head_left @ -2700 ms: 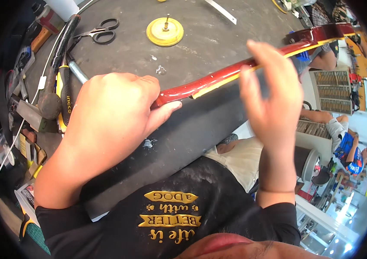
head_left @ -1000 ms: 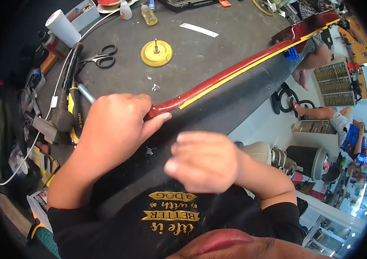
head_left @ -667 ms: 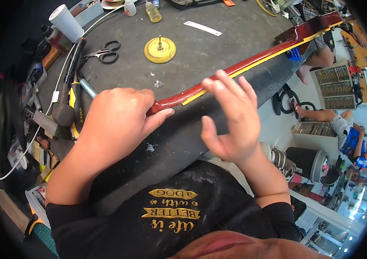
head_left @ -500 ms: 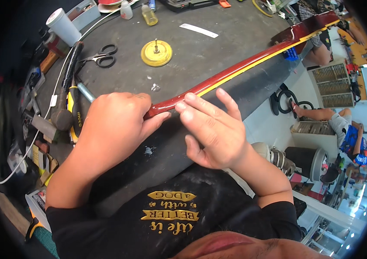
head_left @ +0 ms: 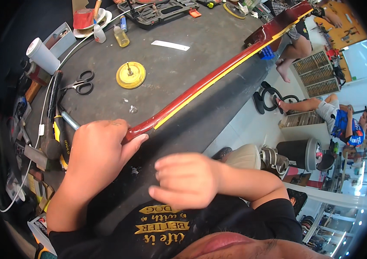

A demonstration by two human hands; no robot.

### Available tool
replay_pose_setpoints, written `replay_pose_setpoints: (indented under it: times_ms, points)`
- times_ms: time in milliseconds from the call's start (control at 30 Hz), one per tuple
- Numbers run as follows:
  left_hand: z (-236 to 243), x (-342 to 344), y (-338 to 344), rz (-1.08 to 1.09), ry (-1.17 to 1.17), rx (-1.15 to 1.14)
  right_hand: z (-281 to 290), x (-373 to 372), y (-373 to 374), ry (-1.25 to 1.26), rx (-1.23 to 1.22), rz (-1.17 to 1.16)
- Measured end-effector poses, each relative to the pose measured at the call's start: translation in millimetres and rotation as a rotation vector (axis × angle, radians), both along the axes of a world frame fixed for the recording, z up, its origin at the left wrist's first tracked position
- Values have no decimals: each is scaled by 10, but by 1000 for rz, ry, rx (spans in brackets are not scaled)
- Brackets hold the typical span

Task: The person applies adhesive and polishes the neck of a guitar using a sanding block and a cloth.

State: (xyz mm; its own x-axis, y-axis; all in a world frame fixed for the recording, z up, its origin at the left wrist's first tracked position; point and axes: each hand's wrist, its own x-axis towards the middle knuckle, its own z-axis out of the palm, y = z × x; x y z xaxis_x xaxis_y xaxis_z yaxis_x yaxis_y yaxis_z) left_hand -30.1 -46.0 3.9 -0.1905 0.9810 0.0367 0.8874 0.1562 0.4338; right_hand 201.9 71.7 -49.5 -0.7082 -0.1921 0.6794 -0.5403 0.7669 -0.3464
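A long, glossy dark-red guitar neck [head_left: 200,88] with a yellow edge strip runs slantwise from near left to far right. Its far end widens over a small blue block [head_left: 267,52]. My left hand [head_left: 99,149] is wrapped round the near end, with the thumb on the front side, hiding that tip. Apart from the neck, in front of my chest, my right hand [head_left: 188,179] is loosely curled and slightly blurred. Nothing shows in it.
On the dark worktable [head_left: 105,103] lie a yellow disc with a spindle [head_left: 130,75], scissors [head_left: 82,83], a white strip [head_left: 170,45], an oil bottle [head_left: 121,36] and several tools at left. A toolbox [head_left: 157,13] is at the back. Other people sit at right.
My right hand has left the neck, drawn back toward my chest, and its fingers have curled. My left hand keeps its hold. The view has shifted, so the table things sit lower and further left.
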Motion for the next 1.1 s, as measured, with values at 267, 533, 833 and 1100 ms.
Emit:
replay_pose_setpoints:
  times_ms: [267, 533, 833, 1100]
  points:
    - [9, 32, -14, -1, 23, 84, -72, 147, 163, -138, -200, -102]
    - [5, 35, 17, -11, 18, 86, -195, 427, 466, -27, -428, -344]
    - [42, 12, -33, -33, 31, 44, -165, 413, 642, 89, -301, -537]
    - [56, 1, -52, -10, 27, 2, 1020, 442, 1649, 79, -328, -769]
